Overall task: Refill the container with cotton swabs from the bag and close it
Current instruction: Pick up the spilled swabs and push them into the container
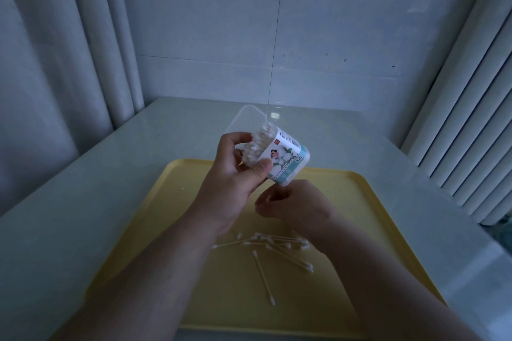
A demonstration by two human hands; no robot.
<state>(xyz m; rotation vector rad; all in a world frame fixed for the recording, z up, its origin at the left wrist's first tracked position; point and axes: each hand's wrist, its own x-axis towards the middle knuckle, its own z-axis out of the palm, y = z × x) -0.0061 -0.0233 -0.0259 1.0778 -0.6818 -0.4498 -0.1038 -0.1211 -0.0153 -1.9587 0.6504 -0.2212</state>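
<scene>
Left hand is raised above the tray and holds the container. Its fingers wrap the far side near the mouth and the thumb presses the printed label on the near side, so it is clamped on it. The container is tilted, mouth up and to the left, base down and to the right. It touches neither the tray nor the worktop.

The clear lid is swung open behind the mouth and looks attached at the rim. The cotton swabs inside are packed tight, with white tips showing at the opening and one tip poking out above the rest.

Right hand sits just under the container's base, close to the left wrist, with its back toward me. Its fingers are curled inward. There is a pale speck near the fingertips, but I cannot tell whether they pinch a swab or hold nothing.

Loose swabs lie in a small scattered heap on the yellow tray below both hands. One single swab lies apart from them, nearer the tray's front edge.

The tray rests flat on the pale glossy worktop. Pleated curtains hang at left and right, with a tiled wall behind. The light is dim.
</scene>
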